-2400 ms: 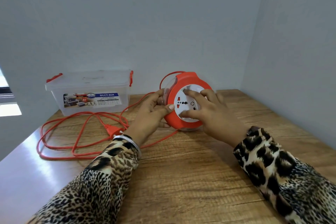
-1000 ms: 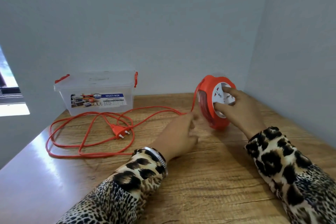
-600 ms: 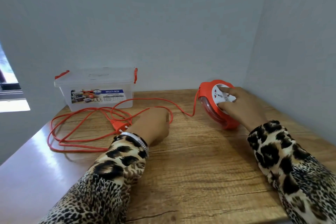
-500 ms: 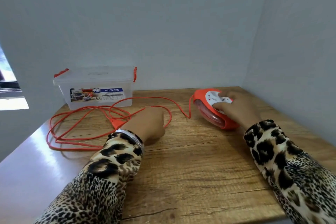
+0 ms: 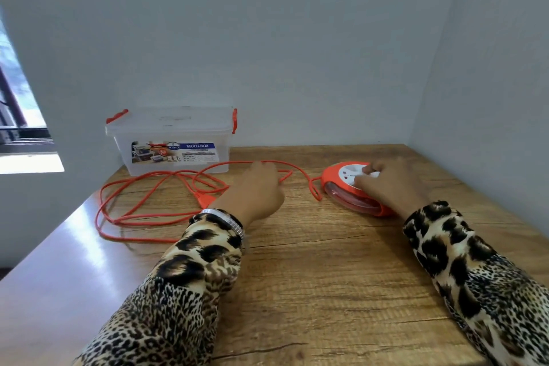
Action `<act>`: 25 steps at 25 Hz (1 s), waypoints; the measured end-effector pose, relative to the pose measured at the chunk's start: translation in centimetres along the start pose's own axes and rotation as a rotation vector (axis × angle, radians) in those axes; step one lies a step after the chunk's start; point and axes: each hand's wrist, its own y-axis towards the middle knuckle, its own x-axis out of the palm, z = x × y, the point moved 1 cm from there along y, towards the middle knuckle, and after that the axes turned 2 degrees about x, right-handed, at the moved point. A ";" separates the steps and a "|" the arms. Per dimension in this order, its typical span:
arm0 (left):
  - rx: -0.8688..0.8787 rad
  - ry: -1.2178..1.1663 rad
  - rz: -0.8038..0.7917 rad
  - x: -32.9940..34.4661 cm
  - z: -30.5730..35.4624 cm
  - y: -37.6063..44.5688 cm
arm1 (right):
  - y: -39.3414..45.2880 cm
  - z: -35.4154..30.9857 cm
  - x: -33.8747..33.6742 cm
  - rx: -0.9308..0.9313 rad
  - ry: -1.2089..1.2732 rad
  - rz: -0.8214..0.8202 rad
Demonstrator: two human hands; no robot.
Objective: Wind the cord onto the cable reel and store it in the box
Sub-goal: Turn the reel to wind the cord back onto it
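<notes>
The right hand [image 5: 389,184] is pressing the flat orange cable reel [image 5: 353,190] near the wall corner; the left hand [image 5: 258,190] is closing around the loose orange cord [image 5: 148,184], with the bare wooden tabletop [image 5: 326,276] lying open in front.

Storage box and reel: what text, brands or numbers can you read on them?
"MULTI-BOX": blue band on the label of the clear box.
"JOYO": seemingly, the logo left of it; blurred.
"3": red badge on the label; smaller print unreadable.
Cable reel: socket face shows no legible text.
</notes>
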 end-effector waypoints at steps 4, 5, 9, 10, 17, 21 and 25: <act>0.046 -0.379 0.204 -2.4 -1.1 0.3 | -3.8 -4.3 -1.4 -0.577 0.373 0.217; 0.073 -0.457 0.236 -3.1 -1.4 0.2 | -5.2 -6.3 -1.3 -0.733 0.470 0.131; 0.114 -0.606 0.294 -5.7 -3.8 -1.4 | -6.8 -13.3 0.6 -0.916 0.496 -0.070; 0.108 -0.599 0.298 -6.3 -5.0 -1.9 | -6.3 -13.9 0.8 -0.905 0.536 0.001; -0.186 -0.456 0.627 -8.8 -15.2 -6.3 | 0.8 -6.1 2.8 -0.053 0.972 0.250; -0.197 -0.600 0.697 -8.6 -15.1 -6.2 | -0.1 -7.1 3.4 -0.061 0.966 0.287; -0.169 -1.072 0.902 -10.0 -13.2 -6.3 | -4.5 -10.5 2.4 -0.530 0.776 0.509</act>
